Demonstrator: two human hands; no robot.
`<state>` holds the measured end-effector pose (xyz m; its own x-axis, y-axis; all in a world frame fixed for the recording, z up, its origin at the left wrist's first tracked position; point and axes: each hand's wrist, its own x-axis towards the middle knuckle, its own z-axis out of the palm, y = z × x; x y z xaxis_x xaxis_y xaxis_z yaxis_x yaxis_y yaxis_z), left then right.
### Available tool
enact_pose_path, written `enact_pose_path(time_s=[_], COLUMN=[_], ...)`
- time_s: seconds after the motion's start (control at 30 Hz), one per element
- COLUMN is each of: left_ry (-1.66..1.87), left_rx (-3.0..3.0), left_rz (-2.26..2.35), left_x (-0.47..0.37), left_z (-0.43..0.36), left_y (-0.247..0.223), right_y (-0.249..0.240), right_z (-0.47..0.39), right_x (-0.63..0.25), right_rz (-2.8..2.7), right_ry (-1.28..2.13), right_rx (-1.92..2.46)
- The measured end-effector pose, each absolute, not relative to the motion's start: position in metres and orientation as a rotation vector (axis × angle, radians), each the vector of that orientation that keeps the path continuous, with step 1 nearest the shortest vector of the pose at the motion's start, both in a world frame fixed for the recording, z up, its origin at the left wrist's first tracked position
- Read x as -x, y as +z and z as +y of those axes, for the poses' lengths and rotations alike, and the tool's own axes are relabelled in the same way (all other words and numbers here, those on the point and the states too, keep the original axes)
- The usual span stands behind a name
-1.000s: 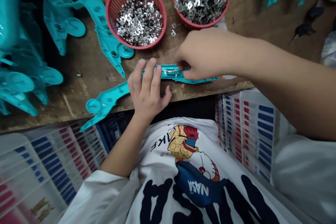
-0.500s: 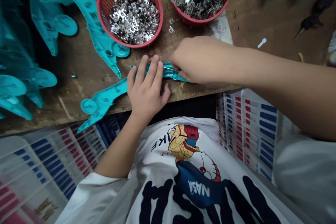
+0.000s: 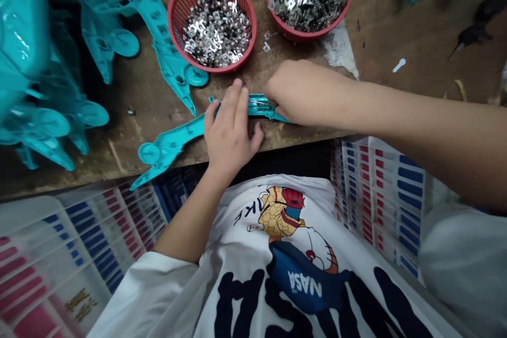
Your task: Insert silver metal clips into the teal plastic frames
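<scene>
While my left grip [image 3: 229,140], fingers released, presses the long teal plastic part [image 3: 170,140], a sideways shove from my right grip [image 3: 291,95], hold unclear, could skid it.

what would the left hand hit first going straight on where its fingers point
The left hand would likely meet the left red basket first, at its near rim, though heights are hard to judge.
</scene>
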<state>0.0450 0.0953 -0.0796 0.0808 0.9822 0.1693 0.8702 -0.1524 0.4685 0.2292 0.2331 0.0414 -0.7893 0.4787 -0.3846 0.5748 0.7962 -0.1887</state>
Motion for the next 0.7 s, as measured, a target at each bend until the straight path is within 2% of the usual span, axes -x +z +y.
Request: enact_pose_path(time_s=[0.13, 0.37, 0.7], left_ry=[0.698, 0.571, 0.592], left_rx=[-2.115, -2.187, -2.184], left_rz=[1.915, 1.924, 1.926], left_x=[-0.045, -0.049, -0.049], left_z=[0.094, 0.095, 0.096], left_y=[-0.082, -0.077, -0.077], right_y=[0.058, 0.076, 0.058], right_z=[0.244, 0.26, 0.253], right_x=[-0.231, -0.233, -0.232], right_rz=[2.554, 2.68, 2.803], right_ry=[-0.348, -0.659, -0.58], right_rx=[-0.867, -1.115, -0.816])
